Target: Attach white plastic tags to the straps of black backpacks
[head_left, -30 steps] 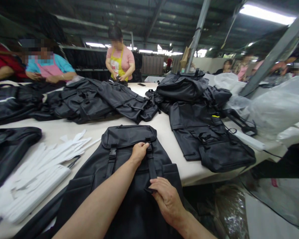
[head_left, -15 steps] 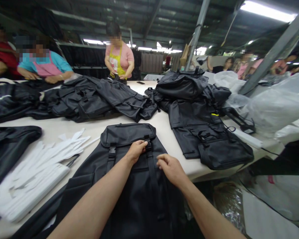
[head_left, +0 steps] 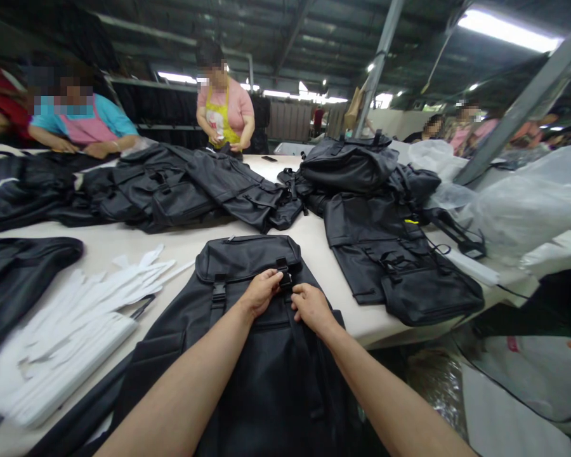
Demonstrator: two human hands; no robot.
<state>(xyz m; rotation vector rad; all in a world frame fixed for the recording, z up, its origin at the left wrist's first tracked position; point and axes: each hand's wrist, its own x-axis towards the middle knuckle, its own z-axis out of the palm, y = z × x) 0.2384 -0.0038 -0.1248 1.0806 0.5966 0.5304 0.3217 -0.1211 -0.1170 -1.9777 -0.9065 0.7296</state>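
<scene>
The backpack (head_left: 266, 381) runs out past the bottom edge, as do both forearms (head_left: 185, 374). On its front, the left hand (head_left: 264, 292) covers part of the buckle (head_left: 287, 279), and the right hand (head_left: 311, 306) hides what its fingertips meet. Left of the backpack, a dark bag (head_left: 23, 279) is cut by the left edge, and white strips (head_left: 76, 317) blur together, uncountable. Beyond the backpack, the object held by the yellow-aproned person (head_left: 226, 114) is too small to tell. To its right, plastic sheeting (head_left: 542, 197) leaves the frame.
</scene>
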